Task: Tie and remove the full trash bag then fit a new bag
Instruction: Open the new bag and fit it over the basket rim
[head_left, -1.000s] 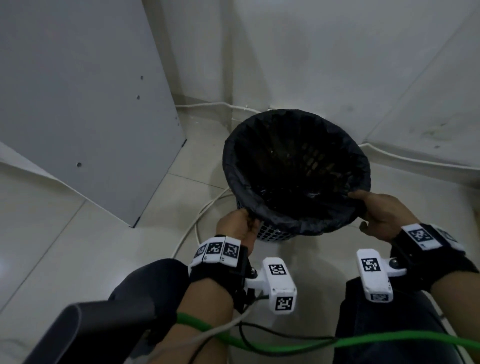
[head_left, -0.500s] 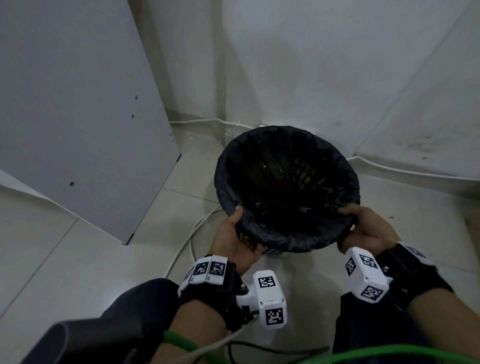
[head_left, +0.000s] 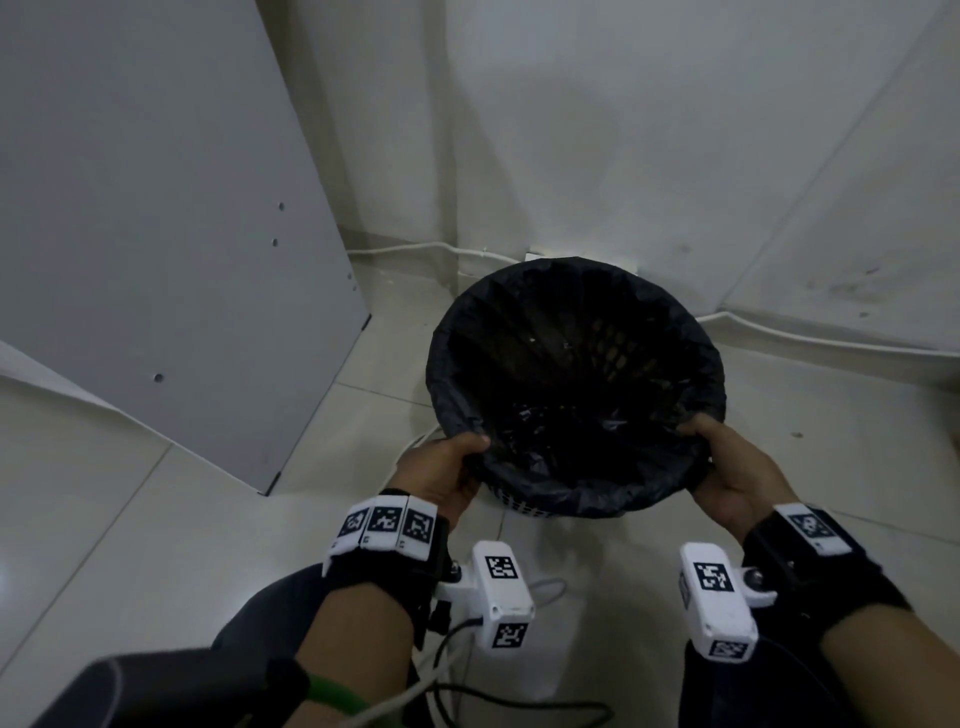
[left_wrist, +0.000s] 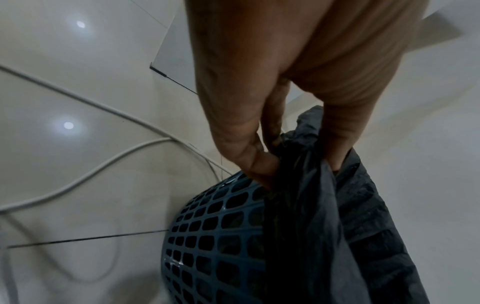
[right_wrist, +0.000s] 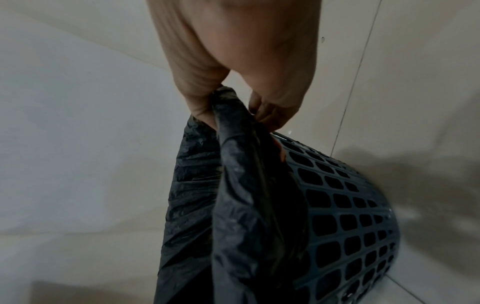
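A black trash bag (head_left: 524, 499) lines a dark blue lattice bin (head_left: 519, 505) standing on the tiled floor in a corner. My left hand (head_left: 451, 467) pinches the bag's folded rim at the near left, thumb inside and fingers outside. My right hand (head_left: 724, 470) pinches the rim at the near right the same way. In the left wrist view the left hand (left_wrist: 293, 164) holds the bag (left_wrist: 324, 226) above the bin (left_wrist: 213, 236). In the right wrist view the right hand (right_wrist: 228, 115) grips a bunched fold of the bag (right_wrist: 233, 185) beside the bin (right_wrist: 342, 216). Small scraps lie deep inside the bag.
A grey board (head_left: 156, 234) leans against the wall on the left. White cables (head_left: 831, 340) run along the wall foot and curl on the floor (left_wrist: 103, 164) left of the bin. My knees and a green cable (head_left: 332, 696) fill the bottom edge.
Both hands have shifted from the bin's outer sides up onto the bag's rim and now pinch it with thumbs inside. The view has tilted, so the bin sits lower in it.
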